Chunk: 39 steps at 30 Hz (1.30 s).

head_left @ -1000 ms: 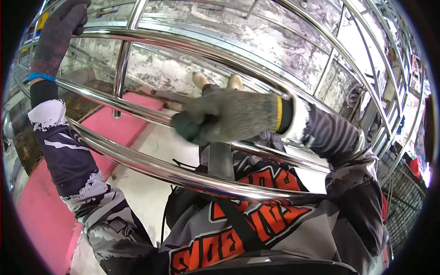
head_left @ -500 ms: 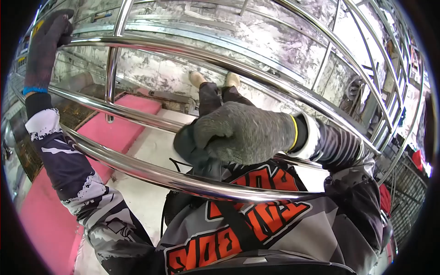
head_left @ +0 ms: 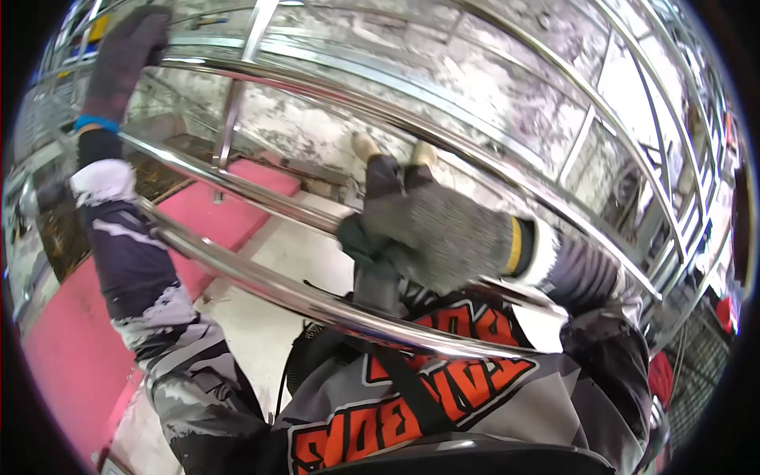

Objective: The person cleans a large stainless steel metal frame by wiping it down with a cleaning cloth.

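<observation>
Several polished steel tubes form a frame [head_left: 285,297] across my chest and lap. At the upper left my left hand [head_left: 127,59], in a dark glove with a blue cuff, is closed around the far end of the frame by its top rail [head_left: 317,87]. Its fingertips are partly hidden. My right hand [head_left: 443,237], in a grey knit glove with a yellow band, is closed on a dark rounded tool [head_left: 360,241] between the rails. The glove covers most of the tool, so I cannot make out its kind.
A pink board [head_left: 245,190] lies below the frame at the left. More metal tubing [head_left: 625,127] stands at the right and back. The floor [head_left: 332,131] is stained white and grey. A person's shoes [head_left: 366,146] and dark trouser legs show beneath the rails.
The view has shifted, so the frame, pink board and both hands appear further right. My left hand stays at the frame's end. My right hand stays closed on the dark tool.
</observation>
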Available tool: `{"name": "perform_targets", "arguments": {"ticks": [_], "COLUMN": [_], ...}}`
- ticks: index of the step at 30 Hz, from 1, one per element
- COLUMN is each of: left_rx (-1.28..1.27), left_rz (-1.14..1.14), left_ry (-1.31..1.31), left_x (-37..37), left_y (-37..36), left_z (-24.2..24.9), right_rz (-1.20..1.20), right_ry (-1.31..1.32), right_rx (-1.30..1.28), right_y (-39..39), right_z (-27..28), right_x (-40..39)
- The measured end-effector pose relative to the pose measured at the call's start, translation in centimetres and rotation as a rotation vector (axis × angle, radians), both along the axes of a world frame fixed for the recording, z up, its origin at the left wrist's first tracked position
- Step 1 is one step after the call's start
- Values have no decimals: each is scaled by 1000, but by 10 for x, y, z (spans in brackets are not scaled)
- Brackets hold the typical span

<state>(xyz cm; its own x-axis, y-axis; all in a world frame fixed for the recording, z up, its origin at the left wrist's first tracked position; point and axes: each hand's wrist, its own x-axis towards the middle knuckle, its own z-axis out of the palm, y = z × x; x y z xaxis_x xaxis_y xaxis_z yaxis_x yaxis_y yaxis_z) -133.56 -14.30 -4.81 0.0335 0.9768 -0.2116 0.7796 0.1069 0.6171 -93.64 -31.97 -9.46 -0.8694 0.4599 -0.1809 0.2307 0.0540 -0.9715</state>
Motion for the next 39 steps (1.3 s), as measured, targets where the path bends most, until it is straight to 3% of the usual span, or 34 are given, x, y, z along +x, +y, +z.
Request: {"name": "perform_targets", "arguments": {"ticks": [2, 4, 5, 6, 9, 10, 12, 16, 18, 19, 20, 22, 24, 26, 27, 28, 30, 32, 36, 37, 39], "left_rx": [19, 75, 101, 245, 152, 132, 109, 91, 91, 102, 110, 102, 125, 133, 165, 137, 64, 73, 16, 2, 21], "left_rz": [-12, -37, -52, -126, -53, -4, 10, 56, 60, 60, 48, 16, -11, -41, -49, -82, -31, -50, -48, -46, -69], "left_ry": [-48, -143, -190, -16, 67, 19, 49, 72, 109, 116, 95, 69, 102, 104, 91, 106, 49, 68, 104, 95, 112], "left_x": [4, 5, 7, 9, 28, 32, 38, 40, 39, 38, 38, 41, 41, 40, 40, 42, 46, 46, 47, 46, 43], "left_y": [2, 1, -1, -2, -10, -14, -13, -19, -17, -18, -21, -23, -23, -22, -20, -19, -19, -18, -16, -16, -13], "left_z": [-5, -11, -13, -16, 8, 7, 11, 20, 15, 17, 18, 21, 22, 15, 12, 14, 19, 20, 21, 19, 12], "right_rz": [114, 25, 96, 170, 156, 185, 81, 48, 72, -21, -28, -60, -97, 117, 68, 39, 243, 145, 21, 24, -1], "right_ry": [250, 408, 283, 132, 123, 19, -5, -49, -306, 16, 25, 10, 96, 20, 32, 53, -87, -51, 178, 262, 279], "right_rx": [-265, -314, -443, -569, -407, -167, 69, 355, 155, -153, -148, -740, -700, -302, -157, -185, 290, 273, 49, -258, -438], "right_y": [0, -11, -5, 1, -4, 5, 0, -1, -4, -9, -9, -3, -6, -2, -1, 3, 8, 4, 2, -7, -13], "right_z": [8, 12, 21, 30, 21, 42, 17, 13, 7, 19, 31, 45, 33, 30, 42, 35, 13, 9, -14, -30, -26], "right_x": [8, 9, 12, 13, 8, -1, -9, -19, -15, -17, -11, 4, 7, 10, 6, 5, 6, -3, -14, -11, -5]}}
